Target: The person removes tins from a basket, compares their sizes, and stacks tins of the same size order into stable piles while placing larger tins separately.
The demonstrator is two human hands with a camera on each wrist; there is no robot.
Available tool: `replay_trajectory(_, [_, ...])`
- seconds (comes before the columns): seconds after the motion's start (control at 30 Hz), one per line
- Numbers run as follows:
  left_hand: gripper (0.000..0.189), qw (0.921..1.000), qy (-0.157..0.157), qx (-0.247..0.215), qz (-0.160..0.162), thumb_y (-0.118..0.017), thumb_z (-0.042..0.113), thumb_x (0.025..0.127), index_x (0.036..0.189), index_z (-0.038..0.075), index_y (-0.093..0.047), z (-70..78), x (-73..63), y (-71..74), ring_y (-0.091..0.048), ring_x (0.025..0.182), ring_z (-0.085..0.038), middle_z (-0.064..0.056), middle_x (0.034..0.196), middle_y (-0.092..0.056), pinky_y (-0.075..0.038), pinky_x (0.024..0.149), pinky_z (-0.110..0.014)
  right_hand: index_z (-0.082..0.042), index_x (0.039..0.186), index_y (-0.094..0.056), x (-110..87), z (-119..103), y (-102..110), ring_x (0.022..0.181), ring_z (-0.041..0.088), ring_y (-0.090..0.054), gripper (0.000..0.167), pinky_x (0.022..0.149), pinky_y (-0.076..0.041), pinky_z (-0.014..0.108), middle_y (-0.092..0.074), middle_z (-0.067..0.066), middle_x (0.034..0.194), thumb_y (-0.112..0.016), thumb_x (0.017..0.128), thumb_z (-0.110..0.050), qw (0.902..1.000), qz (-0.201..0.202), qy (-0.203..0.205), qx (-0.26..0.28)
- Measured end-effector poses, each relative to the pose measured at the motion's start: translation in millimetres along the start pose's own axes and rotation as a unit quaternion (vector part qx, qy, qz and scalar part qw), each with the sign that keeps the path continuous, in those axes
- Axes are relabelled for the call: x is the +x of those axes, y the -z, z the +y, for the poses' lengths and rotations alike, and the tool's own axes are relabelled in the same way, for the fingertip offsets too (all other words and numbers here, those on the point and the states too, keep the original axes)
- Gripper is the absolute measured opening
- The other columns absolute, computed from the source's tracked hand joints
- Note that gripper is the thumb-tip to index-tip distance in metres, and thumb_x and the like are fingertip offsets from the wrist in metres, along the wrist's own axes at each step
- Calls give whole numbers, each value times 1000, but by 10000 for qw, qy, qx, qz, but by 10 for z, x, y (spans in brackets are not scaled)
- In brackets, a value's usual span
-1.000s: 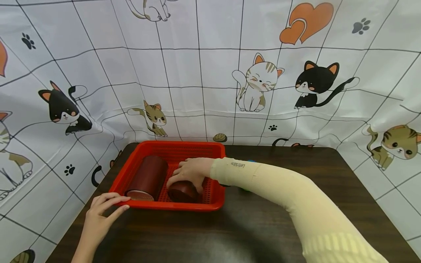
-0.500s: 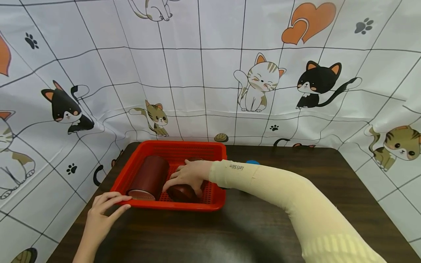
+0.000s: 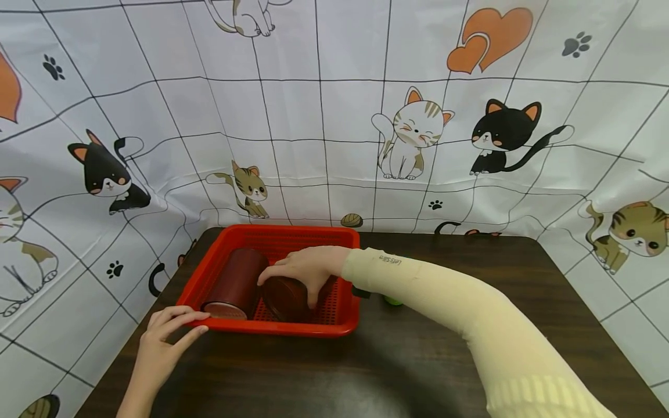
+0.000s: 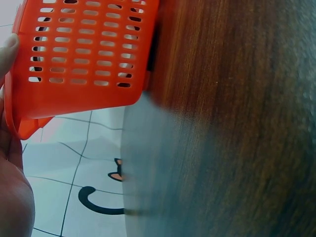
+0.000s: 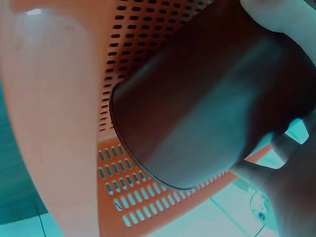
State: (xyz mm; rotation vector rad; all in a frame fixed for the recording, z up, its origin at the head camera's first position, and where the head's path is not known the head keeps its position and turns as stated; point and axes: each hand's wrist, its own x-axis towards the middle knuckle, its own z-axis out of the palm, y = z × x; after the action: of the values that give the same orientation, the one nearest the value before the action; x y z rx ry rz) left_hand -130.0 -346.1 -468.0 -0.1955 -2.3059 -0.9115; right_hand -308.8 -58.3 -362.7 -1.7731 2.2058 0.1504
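In the head view, a red slatted plastic basket [image 3: 272,328] sits at the table's back left. My left hand [image 3: 162,342] pinches its rim at the front left corner, the thumb on the outer wall in the left wrist view. Inside, my right hand [image 3: 308,267] grips a dark brown cylindrical canister [image 3: 284,299] from above, fingers and thumb spread around it. Its smooth side and one rimmed end show in the right wrist view. A second maroon cylinder [image 3: 237,278] lies on its side along the basket's left, its pale end toward me.
A small green thing [image 3: 393,301] peeks out below the right sleeve [image 3: 434,290], just right of the basket. A curtain [image 3: 334,116] printed with cats hangs behind and beside the dark wooden table [image 3: 313,371].
My right hand has shifted slightly right and the canister in it has turned, showing more of its round end. A blue thing behind the sleeve is now hidden. The left hand keeps its hold.
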Motion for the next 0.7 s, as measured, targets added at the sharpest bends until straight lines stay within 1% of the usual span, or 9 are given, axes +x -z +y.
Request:
replay_trajectory(0.13, [40,10000,14,-24,25,-85,-6,67,96,20,-79,9,3,1,-40,103,6,11,101,-61,-29,85,-13,-33,152,-22,-55,78,37,135,11,-43,106,113,-38,30,-36,-12,153,-89,71,-35,9966,469,117,673])
replay_trajectory(0.2, [39,10000,21,-36,26,-85,-6,67,96,20,-79,4,4,0,-40,103,6,11,101,-62,-29,86,-13,-31,152,-23,-95,102,58,134,9,-43,105,112,-38,29,-38,-11,151,-89,70,-32,9920,732,149,1020])
replay_trajectory(0.3, [40,10000,7,-53,14,-85,-6,68,97,20,-79,-12,6,-6,-41,103,6,11,101,-62,-29,86,-13,-29,151,-23,-147,148,67,131,8,-45,105,110,-40,28,-41,-10,147,-89,70,-30,9837,1113,203,1398])
replay_trajectory(0.43, [40,10000,-48,-50,36,-85,-6,67,97,20,-79,-28,6,-10,-40,103,7,11,101,-61,-28,87,-13,-27,150,-24,-198,198,61,129,8,-46,103,108,-41,28,-42,-9,146,-89,70,-29,9733,1492,268,1722])
replay_trajectory(0.53, [41,9999,-69,-37,64,-85,-7,66,96,19,-79,-29,5,-12,-40,103,7,11,100,-61,-28,86,-13,-26,150,-25,-238,220,53,129,8,-45,103,109,-41,30,-42,-9,146,-89,70,-30,9658,1729,253,1915])
replay_trajectory(0.7, [41,10000,-35,-29,81,-85,-7,66,96,20,-79,-17,-2,-10,-41,103,7,12,100,-62,-28,86,-13,-25,150,-24,-309,222,60,129,8,-47,105,108,-41,31,-44,-9,144,-90,69,-29,9503,2107,173,2287])
